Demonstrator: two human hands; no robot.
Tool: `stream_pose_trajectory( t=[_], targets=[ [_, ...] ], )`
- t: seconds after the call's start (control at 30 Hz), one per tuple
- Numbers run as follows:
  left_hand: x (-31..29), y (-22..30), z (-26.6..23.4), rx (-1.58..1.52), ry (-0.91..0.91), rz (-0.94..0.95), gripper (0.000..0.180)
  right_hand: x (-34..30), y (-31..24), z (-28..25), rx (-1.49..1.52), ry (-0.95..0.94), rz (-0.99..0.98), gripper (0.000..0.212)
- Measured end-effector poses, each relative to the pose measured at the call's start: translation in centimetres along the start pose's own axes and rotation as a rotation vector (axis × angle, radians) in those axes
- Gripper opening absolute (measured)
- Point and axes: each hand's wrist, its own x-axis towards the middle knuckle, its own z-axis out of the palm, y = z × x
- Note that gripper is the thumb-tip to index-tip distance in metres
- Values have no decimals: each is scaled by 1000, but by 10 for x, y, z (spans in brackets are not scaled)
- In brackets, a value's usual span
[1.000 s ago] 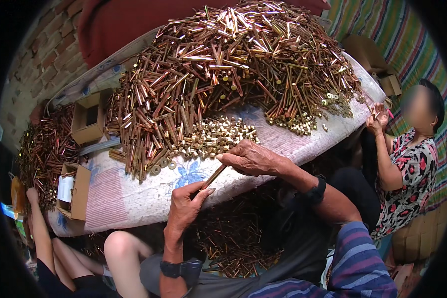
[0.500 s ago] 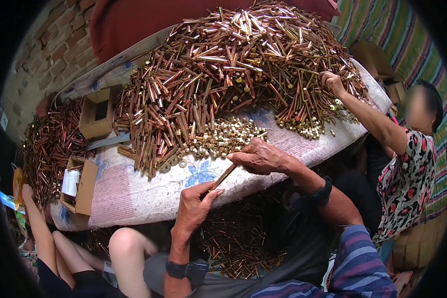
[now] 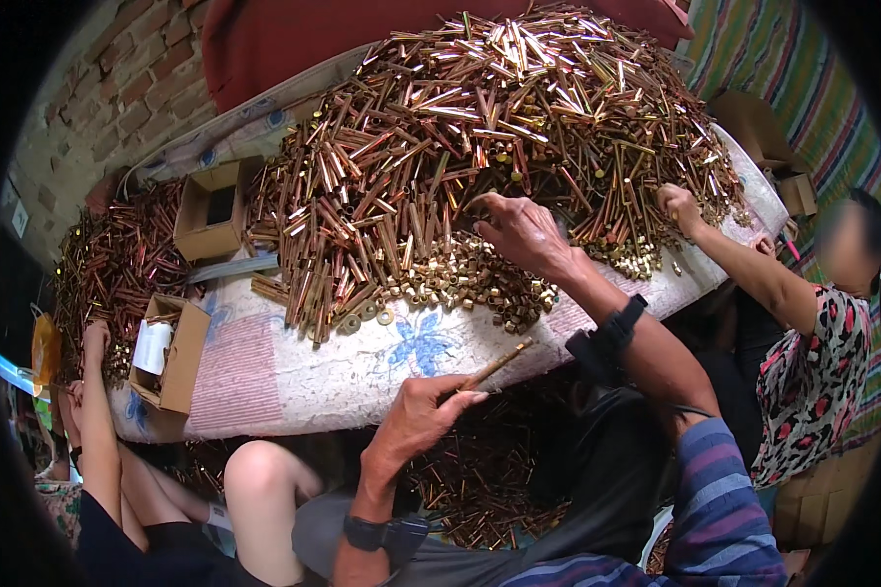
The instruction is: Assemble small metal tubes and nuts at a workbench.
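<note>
My left hand (image 3: pixel 416 423) is closed round one thin copper-coloured metal tube (image 3: pixel 499 362), near the table's front edge. The tube's free end points up and to the right. My right hand (image 3: pixel 527 233) reaches over the heap of copper-coloured tubes (image 3: pixel 382 176), its index finger and thumb apart and nothing visible between them. Just below that hand lies a cluster of short brass-coloured caps (image 3: pixel 460 274). A few flat ring-shaped washers (image 3: pixel 367 310) sit at the cluster's left.
A padded table cover (image 3: pixel 333 377) carries everything. At left stand two open cardboard boxes (image 3: pixel 208 210) beside a smaller tube pile (image 3: pixel 147 245). A co-worker's hand (image 3: pixel 680 207) works at the heap's right; another person's arm (image 3: pixel 96 391) reaches in from the left. More tubes (image 3: pixel 470 470) lie below the table.
My right hand has left the tube and moved up over the heap. My left hand still holds the tube, slightly further right and lower. The person at left has moved a hand onto the smaller pile.
</note>
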Motion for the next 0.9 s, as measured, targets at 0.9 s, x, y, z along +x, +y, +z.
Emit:
stream_pose_trajectory(
  t=[0.9],
  targets=[
    [11,-4,12,64,-16,34,35,-13,36,-30,-6,478,-313,19]
  ],
)
